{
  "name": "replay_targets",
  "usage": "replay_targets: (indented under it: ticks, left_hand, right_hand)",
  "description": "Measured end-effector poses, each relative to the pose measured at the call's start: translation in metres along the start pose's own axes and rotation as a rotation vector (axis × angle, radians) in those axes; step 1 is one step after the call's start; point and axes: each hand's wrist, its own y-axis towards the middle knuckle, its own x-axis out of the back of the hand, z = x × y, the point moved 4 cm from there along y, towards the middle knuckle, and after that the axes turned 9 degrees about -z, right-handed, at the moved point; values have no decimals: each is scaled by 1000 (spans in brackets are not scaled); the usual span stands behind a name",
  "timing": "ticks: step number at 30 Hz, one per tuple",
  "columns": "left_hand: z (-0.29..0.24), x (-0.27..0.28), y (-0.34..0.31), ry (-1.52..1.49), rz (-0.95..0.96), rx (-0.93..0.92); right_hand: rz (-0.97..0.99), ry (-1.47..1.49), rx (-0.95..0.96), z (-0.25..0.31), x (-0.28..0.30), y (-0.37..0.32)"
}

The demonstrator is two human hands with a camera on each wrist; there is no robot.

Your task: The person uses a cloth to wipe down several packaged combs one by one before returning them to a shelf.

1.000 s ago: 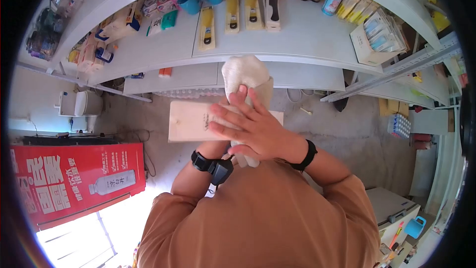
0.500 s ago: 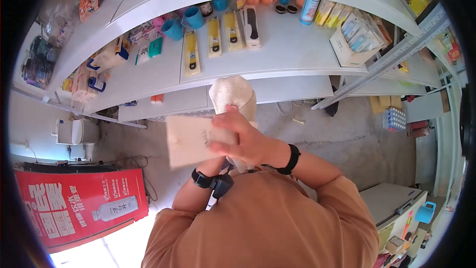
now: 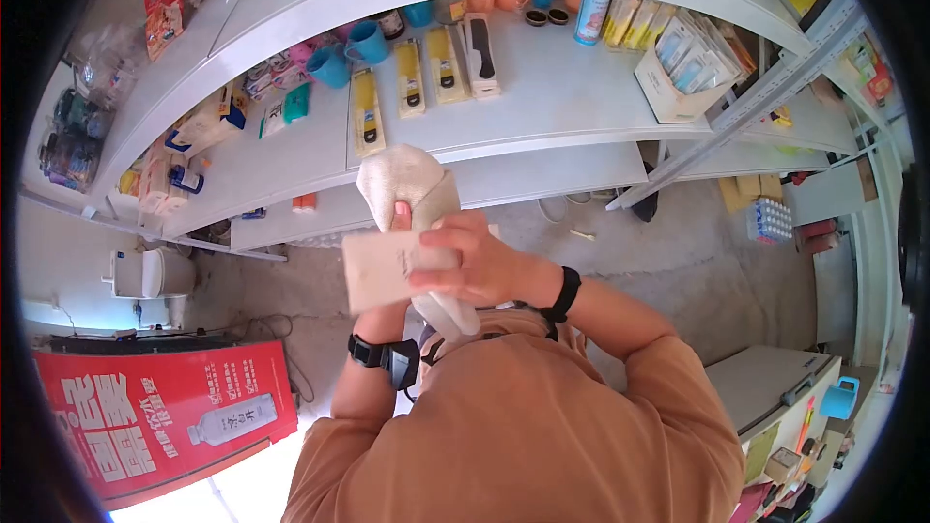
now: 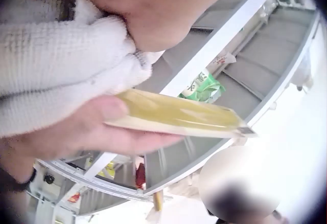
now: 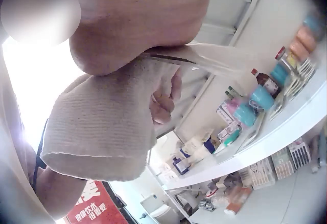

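A white knitted glove, bunched, stands upright in front of the body, gripped by my left hand with the thumb showing on it. Left-hand fingertips curl at the cloth's edge in the right wrist view. Across the front of the cloth lies a flat pale package, its back facing the head camera. My right hand holds it with bent fingers. From the left wrist view, the yellow side of the package shows, with right-hand fingers along its lower edge.
A white shelf ahead bears packaged yellow-handled tools, blue cups and a white box of packets. A red printed box stands at the lower left, and a grey-topped cabinet at the lower right.
Both hands, the glove and the package have shifted left in the head view. My right hand's fingers, spread over the package and glove earlier, are now bent on the package. The view has turned slightly.
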Motion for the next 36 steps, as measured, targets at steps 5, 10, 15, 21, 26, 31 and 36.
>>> replay_targets:
  ticks: [5, 10, 15, 21, 26, 31, 36]
  left_hand:
    - [0, -6, -15, 228, -141, -81]
    - [12, 13, 0, 326, -196, -225]
    - [7, -3, -19, 162, -21, -227]
    - [27, 28, -15, 383, 88, -336]
    - [51, 33, -15, 386, 121, -535]
    - [57, 53, -4, 358, 122, -527]
    - [59, 51, 2, 283, 233, -507]
  right_hand:
    - [-13, 114, 160, 35, -5, 35]
    - [137, 118, -36, 18, 13, 24]
    - [160, -76, -33, 15, 40, 18]
    - [62, -319, -184, 4, 44, 14]
    - [-78, -392, -157, 18, 28, 3]
    - [135, -125, -108, 32, 14, 21]
    - [296, -70, -260, 9, 7, 3]
